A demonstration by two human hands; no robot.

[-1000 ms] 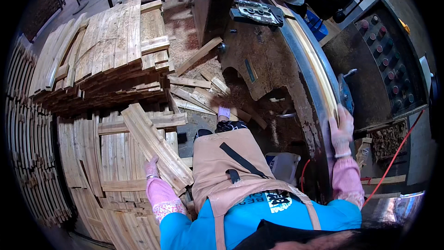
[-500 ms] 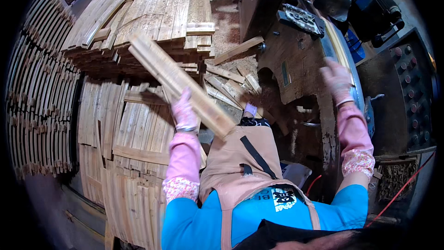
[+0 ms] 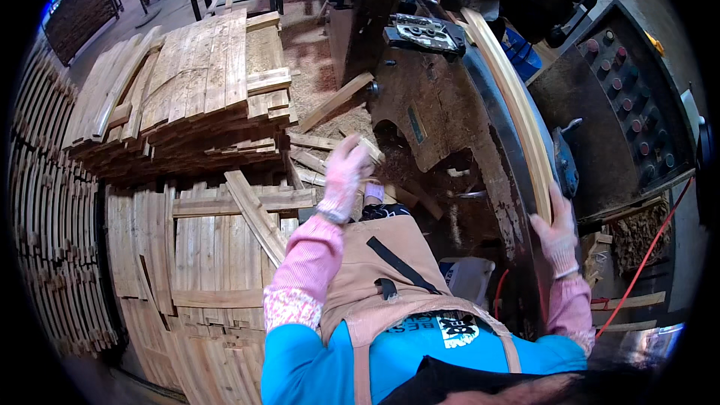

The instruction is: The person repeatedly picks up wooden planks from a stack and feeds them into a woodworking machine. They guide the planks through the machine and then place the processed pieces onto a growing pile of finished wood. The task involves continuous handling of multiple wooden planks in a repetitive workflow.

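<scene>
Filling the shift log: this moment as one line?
left hand: empty, raised | right hand: on curved wood strip | machine bed

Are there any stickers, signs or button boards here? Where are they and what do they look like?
Control panel: right of the machine, dark slanted board with rows of round red and dark knobs.
Label: on the machine's rusty side, small narrow greenish strip.
Printed patch: on the blue shirt, black and white.
No screens show.

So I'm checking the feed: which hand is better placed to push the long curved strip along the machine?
Probably the right hand: it already rests on the curved strip. The left hand is raised, apart.
</scene>
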